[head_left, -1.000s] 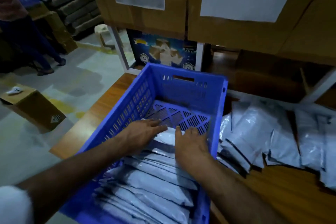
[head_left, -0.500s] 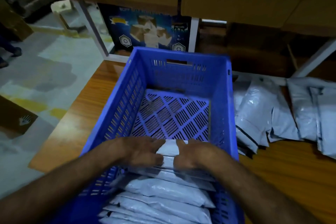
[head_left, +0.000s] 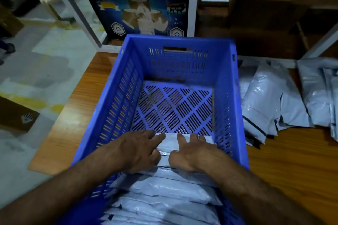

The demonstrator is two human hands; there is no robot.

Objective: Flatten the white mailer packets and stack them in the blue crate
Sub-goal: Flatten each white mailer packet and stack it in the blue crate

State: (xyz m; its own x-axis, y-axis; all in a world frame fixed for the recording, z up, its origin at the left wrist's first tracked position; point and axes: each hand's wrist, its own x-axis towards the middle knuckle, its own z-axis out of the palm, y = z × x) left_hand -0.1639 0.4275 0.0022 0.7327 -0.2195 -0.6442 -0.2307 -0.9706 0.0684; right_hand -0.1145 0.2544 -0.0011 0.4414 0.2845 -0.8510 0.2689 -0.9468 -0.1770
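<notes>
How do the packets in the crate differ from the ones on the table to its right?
The crate packets lie flat in an overlapping row along the blue crate; the table packets lie in a looser, puffier pile. The left hand and right hand press the far end of the crate packets; nothing touches the table packets. Both are white plastic mailers.

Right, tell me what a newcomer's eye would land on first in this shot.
First the blue crate in the middle of the wooden table, its slatted floor bare at the far end. Next, the left hand and right hand pressing on the row of white mailer packets at its near end. More loose packets lie on the table right of the crate.
</notes>
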